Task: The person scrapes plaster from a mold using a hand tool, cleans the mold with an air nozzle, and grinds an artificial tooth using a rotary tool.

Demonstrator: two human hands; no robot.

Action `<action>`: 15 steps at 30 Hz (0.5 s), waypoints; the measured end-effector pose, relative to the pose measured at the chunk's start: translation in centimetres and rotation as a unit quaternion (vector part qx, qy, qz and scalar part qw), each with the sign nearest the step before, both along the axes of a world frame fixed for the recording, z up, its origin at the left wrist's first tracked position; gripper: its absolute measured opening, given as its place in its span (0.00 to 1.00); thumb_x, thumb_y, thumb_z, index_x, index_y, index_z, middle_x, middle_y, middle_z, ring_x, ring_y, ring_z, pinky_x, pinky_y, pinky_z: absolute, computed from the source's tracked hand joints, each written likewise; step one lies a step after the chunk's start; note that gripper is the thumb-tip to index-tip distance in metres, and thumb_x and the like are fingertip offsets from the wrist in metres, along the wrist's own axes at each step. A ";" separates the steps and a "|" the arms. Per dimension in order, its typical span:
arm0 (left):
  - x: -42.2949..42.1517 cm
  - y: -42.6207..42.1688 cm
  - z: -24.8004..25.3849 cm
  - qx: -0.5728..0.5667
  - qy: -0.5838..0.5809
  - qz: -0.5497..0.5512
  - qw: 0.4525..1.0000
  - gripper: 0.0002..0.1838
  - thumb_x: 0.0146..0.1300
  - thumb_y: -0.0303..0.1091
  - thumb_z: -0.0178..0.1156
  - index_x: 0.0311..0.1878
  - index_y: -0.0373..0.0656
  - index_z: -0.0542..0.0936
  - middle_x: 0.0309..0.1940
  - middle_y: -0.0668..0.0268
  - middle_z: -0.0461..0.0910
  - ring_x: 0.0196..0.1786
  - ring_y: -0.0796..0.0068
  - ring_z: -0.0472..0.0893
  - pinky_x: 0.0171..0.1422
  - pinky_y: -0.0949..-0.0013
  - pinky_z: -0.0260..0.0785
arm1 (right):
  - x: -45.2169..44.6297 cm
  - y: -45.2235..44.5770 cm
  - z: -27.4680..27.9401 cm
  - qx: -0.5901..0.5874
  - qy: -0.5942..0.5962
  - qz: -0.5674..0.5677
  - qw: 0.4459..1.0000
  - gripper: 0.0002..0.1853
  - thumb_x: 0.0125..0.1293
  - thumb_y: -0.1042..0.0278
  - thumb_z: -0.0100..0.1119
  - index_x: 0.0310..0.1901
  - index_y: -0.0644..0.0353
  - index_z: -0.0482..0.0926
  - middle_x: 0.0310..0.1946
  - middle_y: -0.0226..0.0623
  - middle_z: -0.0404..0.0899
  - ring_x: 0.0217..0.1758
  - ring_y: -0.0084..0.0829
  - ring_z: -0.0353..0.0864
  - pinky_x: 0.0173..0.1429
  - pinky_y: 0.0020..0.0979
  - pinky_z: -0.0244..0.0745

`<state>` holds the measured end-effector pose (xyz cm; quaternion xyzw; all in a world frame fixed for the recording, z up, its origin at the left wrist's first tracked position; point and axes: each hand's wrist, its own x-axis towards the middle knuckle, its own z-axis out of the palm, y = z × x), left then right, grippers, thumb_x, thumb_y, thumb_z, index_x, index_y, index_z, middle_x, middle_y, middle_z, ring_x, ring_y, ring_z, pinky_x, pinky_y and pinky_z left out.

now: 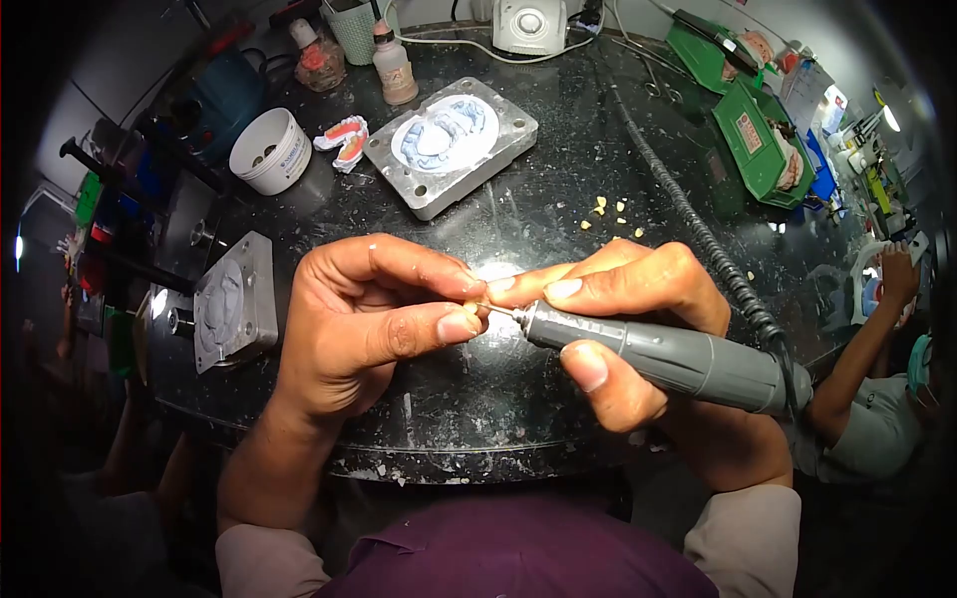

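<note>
My left hand (344, 319) is closed, pinching a small yellowish artificial tooth (472, 310) between thumb and fingertips. The fingers cover most of the tooth. Wrapped in my right hand (653, 284) is a grey rotary handpiece (688, 361), its thin metal bur (496, 310) pointing left at the tooth. The bur tip reaches the pinched fingertips; whether it touches the tooth I cannot tell. A fingertip of the right hand rests close to the left fingers. Beyond the hands, several loose artificial teeth (600, 205) lie scattered on the black worktop (558, 149).
A metal flask half (488, 164) with plaster mould lies behind; another flask half (261, 289) stands at left. Nearby are a denture model (344, 145), white tub (274, 159), bottle (396, 78) and green boxes (753, 140). A coiled cord (688, 204) crosses the right side. Other people (877, 399) sit nearby.
</note>
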<state>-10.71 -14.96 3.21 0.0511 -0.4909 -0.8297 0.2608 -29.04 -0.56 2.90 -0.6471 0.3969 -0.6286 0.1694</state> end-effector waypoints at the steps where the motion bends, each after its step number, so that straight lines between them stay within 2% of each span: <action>1: 0.0 0.0 0.1 0.000 -0.001 -0.001 1.000 0.12 0.57 0.10 0.68 0.45 0.29 0.85 0.43 0.49 0.88 0.47 0.64 0.90 0.57 0.66 0.84 | 0.0 0.0 0.0 -0.002 0.001 0.001 1.000 0.14 0.70 0.72 0.64 0.50 0.65 0.71 0.43 0.54 0.84 0.54 0.48 0.89 0.61 0.49 0.87; 8: 0.1 -0.1 -0.1 -0.009 -0.001 -0.001 1.000 0.12 0.56 0.10 0.69 0.44 0.29 0.86 0.44 0.48 0.88 0.46 0.65 0.90 0.55 0.67 0.84 | 0.4 -0.6 -0.5 -0.012 0.004 -0.001 1.000 0.14 0.69 0.73 0.65 0.51 0.65 0.71 0.42 0.54 0.84 0.53 0.48 0.89 0.60 0.48 0.87; 10: 0.1 -0.2 -0.1 -0.007 -0.001 -0.001 1.000 0.13 0.56 0.10 0.69 0.44 0.29 0.86 0.44 0.48 0.88 0.46 0.65 0.90 0.55 0.67 0.84 | 1.2 -1.3 -1.0 -0.086 -0.081 -0.050 0.992 0.16 0.51 0.85 0.70 0.45 0.69 0.83 0.38 0.51 0.89 0.41 0.36 0.92 0.46 0.32 0.89; 15: 0.1 -0.1 0.0 -0.001 0.000 0.000 1.000 0.13 0.55 0.10 0.70 0.44 0.29 0.86 0.44 0.49 0.88 0.45 0.65 0.90 0.54 0.67 0.84 | 1.2 -1.2 -0.9 -0.074 -0.077 -0.058 0.993 0.17 0.51 0.85 0.71 0.44 0.68 0.83 0.38 0.51 0.89 0.40 0.35 0.92 0.45 0.31 0.88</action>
